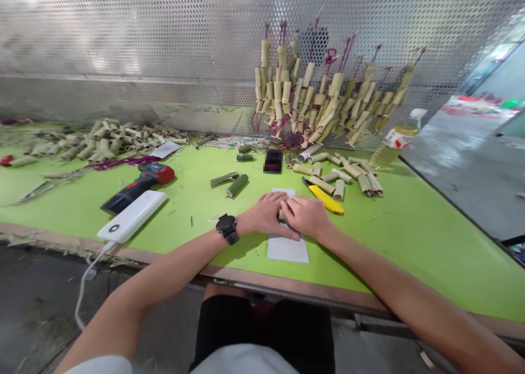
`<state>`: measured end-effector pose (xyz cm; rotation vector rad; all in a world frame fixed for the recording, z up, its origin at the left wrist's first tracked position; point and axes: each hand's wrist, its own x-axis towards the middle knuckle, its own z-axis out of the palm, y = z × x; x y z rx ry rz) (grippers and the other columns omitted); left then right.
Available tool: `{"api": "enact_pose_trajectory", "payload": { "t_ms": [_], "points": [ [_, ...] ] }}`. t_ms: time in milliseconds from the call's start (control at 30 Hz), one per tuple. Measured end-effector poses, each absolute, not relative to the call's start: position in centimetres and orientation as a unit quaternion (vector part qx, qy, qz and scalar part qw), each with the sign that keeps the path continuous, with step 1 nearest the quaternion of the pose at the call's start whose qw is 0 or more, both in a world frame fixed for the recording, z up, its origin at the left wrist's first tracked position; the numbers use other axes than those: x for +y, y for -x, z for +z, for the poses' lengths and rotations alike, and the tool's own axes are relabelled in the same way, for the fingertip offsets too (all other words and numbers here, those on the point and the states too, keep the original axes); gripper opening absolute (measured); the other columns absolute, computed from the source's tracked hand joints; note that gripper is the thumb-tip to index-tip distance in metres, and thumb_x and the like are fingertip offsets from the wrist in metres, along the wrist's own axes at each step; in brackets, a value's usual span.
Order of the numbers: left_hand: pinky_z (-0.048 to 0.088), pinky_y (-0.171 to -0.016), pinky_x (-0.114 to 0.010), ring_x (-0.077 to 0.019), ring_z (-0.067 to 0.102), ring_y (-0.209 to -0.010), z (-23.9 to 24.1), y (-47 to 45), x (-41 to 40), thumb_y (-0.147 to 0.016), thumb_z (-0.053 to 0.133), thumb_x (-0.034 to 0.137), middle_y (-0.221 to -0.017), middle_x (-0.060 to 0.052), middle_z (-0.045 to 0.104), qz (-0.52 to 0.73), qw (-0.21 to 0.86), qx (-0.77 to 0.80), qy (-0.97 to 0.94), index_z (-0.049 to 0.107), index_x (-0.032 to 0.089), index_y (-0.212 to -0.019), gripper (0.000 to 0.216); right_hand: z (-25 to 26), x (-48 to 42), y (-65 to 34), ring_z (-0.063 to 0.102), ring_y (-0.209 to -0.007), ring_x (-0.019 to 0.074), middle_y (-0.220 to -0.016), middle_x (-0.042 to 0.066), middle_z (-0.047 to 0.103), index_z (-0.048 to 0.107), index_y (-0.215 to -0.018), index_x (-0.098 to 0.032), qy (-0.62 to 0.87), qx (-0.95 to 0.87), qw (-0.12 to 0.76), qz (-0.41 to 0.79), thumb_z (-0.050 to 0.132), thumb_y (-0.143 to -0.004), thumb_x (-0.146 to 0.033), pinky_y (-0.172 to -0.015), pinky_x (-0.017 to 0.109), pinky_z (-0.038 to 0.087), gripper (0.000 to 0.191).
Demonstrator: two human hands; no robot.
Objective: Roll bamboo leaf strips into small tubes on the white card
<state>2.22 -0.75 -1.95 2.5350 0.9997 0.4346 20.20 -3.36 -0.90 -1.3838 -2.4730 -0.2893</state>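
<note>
Head view: green table (410, 226), perforated wall (164, 46); left hand (264, 215), right hand (307, 215) grip bamboo piece (281, 215).

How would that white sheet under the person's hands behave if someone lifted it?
The white sheet looks thin and lies flat, so it would probably flop and weigh little. On the smooth green table it might slide easily if pushed, were the left hand and right hand not resting on it.
</note>
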Motion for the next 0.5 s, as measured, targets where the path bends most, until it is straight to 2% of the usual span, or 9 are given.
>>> {"api": "enact_pose_trajectory", "payload": {
  "t_ms": [133,333,500],
  "points": [
    [0.027,-0.125,-0.056,-0.0415,0.037,-0.151,-2.1,-2.2,-0.7,-0.065,0.075,0.090,-0.158,-0.016,0.050,0.146,0.185,0.363,-0.902,0.051,0.022,-0.150,0.112,-1.1,-3.6,-20.3,0.065,-0.067,0.0158,-0.077,0.009,0.077,0.081,-0.088,-0.016,0.467,-0.870,0.132,-0.085,0.037,-0.109,-0.030,-0.060,0.029,0.034,0.051],
    [0.030,-0.123,-0.057,-0.0402,0.041,-0.149,-1.6,-2.2,-0.8,-0.066,0.073,0.092,-0.156,-0.015,0.052,0.154,0.191,0.355,-0.902,0.057,0.023,-0.143,0.104,-0.5,-2.5,-20.2,0.066,-0.071,0.0177,-0.083,0.011,0.079,0.082,-0.091,-0.014,0.498,-0.856,0.108,-0.086,0.033,-0.110,-0.033,-0.061,0.030,0.035,0.056],
    [0.025,-0.126,-0.056,-0.0421,0.035,-0.153,-1.0,-1.6,-0.4,-0.064,0.074,0.091,-0.163,-0.017,0.044,0.110,0.212,0.354,-0.904,0.049,0.020,-0.153,0.117,-1.0,-3.9,-20.2,0.063,-0.066,0.0150,-0.080,0.008,0.078,0.080,-0.088,-0.015,0.460,-0.878,0.120,-0.050,0.038,-0.108,-0.032,-0.061,0.028,0.035,0.049]
  ]
}}
